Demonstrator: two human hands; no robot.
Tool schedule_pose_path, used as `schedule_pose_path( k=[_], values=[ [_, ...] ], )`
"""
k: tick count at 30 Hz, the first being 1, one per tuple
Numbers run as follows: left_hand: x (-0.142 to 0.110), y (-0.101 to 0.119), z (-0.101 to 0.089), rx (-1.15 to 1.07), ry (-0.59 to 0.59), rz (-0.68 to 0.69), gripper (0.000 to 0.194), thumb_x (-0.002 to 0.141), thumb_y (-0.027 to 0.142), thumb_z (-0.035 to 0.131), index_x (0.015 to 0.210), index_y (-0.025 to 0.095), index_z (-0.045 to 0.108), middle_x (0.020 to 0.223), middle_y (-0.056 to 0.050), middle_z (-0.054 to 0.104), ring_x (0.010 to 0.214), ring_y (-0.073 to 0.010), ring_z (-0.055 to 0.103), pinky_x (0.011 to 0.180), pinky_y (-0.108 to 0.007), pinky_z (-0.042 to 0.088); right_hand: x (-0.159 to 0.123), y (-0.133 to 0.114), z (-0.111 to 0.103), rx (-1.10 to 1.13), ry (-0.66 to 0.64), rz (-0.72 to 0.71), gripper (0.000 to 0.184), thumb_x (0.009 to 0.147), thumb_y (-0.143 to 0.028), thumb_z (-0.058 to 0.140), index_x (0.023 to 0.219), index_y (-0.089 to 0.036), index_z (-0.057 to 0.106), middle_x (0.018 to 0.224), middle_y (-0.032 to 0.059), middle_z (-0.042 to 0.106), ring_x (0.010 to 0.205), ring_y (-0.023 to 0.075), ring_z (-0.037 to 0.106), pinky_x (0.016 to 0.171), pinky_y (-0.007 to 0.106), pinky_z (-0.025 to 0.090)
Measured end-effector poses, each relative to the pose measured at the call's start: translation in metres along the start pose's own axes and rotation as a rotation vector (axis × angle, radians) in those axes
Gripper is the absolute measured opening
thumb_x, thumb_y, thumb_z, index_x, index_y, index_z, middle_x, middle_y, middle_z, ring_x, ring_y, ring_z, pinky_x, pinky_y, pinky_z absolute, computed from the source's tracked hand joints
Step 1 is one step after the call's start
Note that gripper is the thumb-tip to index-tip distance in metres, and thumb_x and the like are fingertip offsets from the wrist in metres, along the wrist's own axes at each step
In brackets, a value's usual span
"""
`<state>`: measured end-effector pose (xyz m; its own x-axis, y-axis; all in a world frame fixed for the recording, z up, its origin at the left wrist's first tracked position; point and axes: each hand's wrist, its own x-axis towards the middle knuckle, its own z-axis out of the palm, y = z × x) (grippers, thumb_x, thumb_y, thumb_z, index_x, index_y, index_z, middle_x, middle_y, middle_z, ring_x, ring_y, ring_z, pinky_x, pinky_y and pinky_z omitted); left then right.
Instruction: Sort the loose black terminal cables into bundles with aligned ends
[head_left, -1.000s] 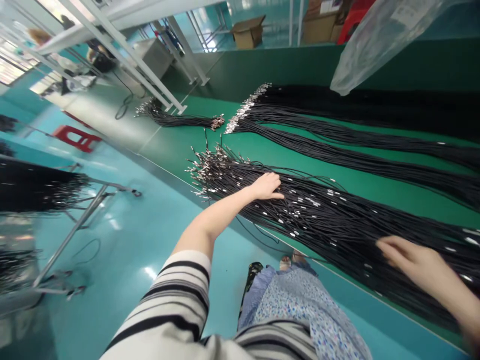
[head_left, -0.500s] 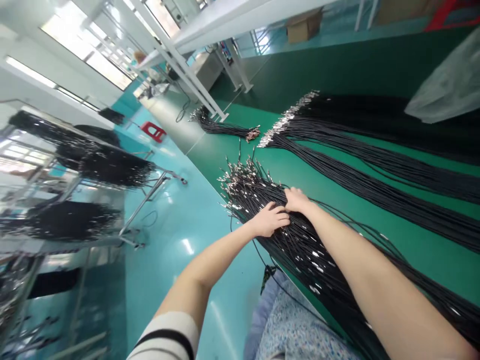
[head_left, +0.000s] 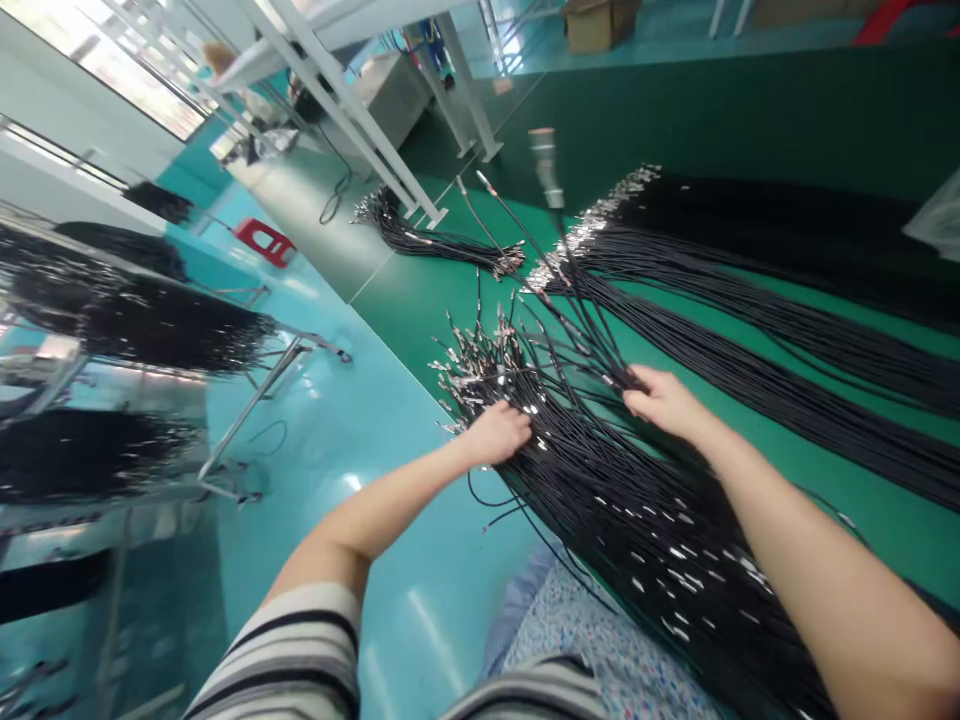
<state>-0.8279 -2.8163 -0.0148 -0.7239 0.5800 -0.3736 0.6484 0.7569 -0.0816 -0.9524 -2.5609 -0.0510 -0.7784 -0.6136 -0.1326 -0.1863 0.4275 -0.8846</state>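
The right hand (head_left: pixel 664 400) grips several black cables (head_left: pixel 618 376), ends raised; the left hand (head_left: pixel 499 433) curls into the cable heap (head_left: pixel 600 490) on the green surface (head_left: pixel 409 300), gripping or not, I can't tell.

The green surface (head_left: pixel 416 305) is carrying a loose black cable pile (head_left: pixel 615 500). Beyond this pile, straighter cable rows (head_left: pixel 750 290) (their metal ends forming a slanting line) are lying; a shorter cable bundle (head_left: pixel 446 247) is resting beyond the pile's metal-tipped end.

Black cables (head_left: pixel 607 530), green tabletop (head_left: pixel 420 305), black-striped whitish sleeve (head_left: pixel 300 640), turquoise floor (head_left: pixel 390 420)
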Motion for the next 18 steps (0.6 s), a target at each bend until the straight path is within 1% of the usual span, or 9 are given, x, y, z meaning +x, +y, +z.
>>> schedule_pose_path(
  k=[2,4,6,9,11,13,15,17,18],
  values=[
    [0.0,-0.028,0.005,0.005,-0.035,-0.011,0.011,0.074,0.024,0.053,0.08,0.015,0.055,0.075,-0.008,0.058,0.072,-0.0197,0.052,0.066,-0.035,0.029,0.008,0.013,0.029,-0.214,0.046,-0.037,0.021,0.076,-0.019,0.039,0.087,-0.013,0.055,0.078,0.006,0.056,0.073,0.017,0.053,0.069,0.027,0.041],
    [-0.005,-0.042,0.006,0.012,0.009,-0.014,0.015,0.074,0.028,0.054,0.081,0.015,0.055,0.073,-0.007,0.057,0.069,-0.0193,0.051,0.067,-0.035,0.029,0.009,0.025,0.058,-0.456,0.083,-0.058,0.028,0.08,-0.02,0.038,0.102,-0.011,0.054,0.094,0.0112,0.055,0.088,0.0212,0.05,0.078,0.031,0.04],
    [-0.012,-0.045,0.008,0.027,0.076,-0.056,0.013,0.078,0.027,0.048,0.082,0.016,0.054,0.075,-0.007,0.055,0.07,-0.0193,0.049,0.067,-0.035,0.029,0.007,0.033,0.079,-0.688,0.081,-0.055,0.034,0.083,-0.026,0.04,0.112,-0.01,0.049,0.103,0.0141,0.053,0.095,0.0258,0.047,0.081,0.036,0.038],
    [-0.015,-0.045,0.025,0.047,0.097,-0.215,0.017,0.083,0.018,0.037,0.084,0.016,0.053,0.082,-0.01,0.054,0.079,-0.0216,0.048,0.068,-0.035,0.03,0.008,0.033,0.093,-0.877,0.06,-0.023,0.037,0.084,-0.033,0.044,0.112,-0.01,0.049,0.104,0.0153,0.052,0.098,0.0301,0.044,0.079,0.042,0.038],
    [-0.01,-0.049,0.04,0.021,0.047,-0.297,0.018,0.082,0.014,0.036,0.088,0.015,0.053,0.089,-0.012,0.054,0.086,-0.0232,0.048,0.069,-0.035,0.031,0.011,0.029,0.093,-0.865,0.036,0.011,0.037,0.084,-0.034,0.044,0.113,-0.01,0.049,0.105,0.0154,0.052,0.097,0.0303,0.045,0.078,0.042,0.039],
    [-0.007,-0.054,0.047,-0.028,0.024,-0.319,0.017,0.079,0.016,0.042,0.093,0.014,0.053,0.095,-0.013,0.053,0.092,-0.0256,0.047,0.073,-0.037,0.033,0.007,0.022,0.088,-0.788,0.048,0.037,0.039,0.084,-0.032,0.044,0.117,-0.011,0.047,0.11,0.0162,0.051,0.099,0.0303,0.045,0.078,0.042,0.04],
    [-0.013,-0.056,0.047,-0.091,0.101,-0.317,0.025,0.076,0.02,0.05,0.099,0.013,0.052,0.107,-0.016,0.05,0.103,-0.0298,0.043,0.082,-0.043,0.032,-0.012,0.013,0.082,-0.662,0.142,0.022,0.04,0.084,-0.029,0.044,0.119,-0.01,0.046,0.115,0.0171,0.049,0.103,0.0299,0.045,0.082,0.043,0.04],
    [-0.03,-0.048,0.045,-0.216,0.254,-0.347,0.032,0.073,0.024,0.055,0.104,0.014,0.051,0.115,-0.016,0.047,0.112,-0.0312,0.037,0.089,-0.047,0.029,-0.048,0.001,0.076,-0.48,0.262,-0.011,0.035,0.084,-0.027,0.044,0.115,-0.012,0.05,0.112,0.0151,0.051,0.103,0.0264,0.047,0.084,0.04,0.041],
    [-0.043,-0.039,0.047,-0.326,0.315,-0.362,0.03,0.074,0.025,0.054,0.102,0.014,0.052,0.114,-0.016,0.048,0.111,-0.0295,0.039,0.089,-0.045,0.031,-0.072,-0.006,0.075,-0.367,0.297,-0.019,0.031,0.085,-0.026,0.044,0.111,-0.014,0.053,0.107,0.0127,0.055,0.099,0.0234,0.051,0.082,0.037,0.043]
  ],
)
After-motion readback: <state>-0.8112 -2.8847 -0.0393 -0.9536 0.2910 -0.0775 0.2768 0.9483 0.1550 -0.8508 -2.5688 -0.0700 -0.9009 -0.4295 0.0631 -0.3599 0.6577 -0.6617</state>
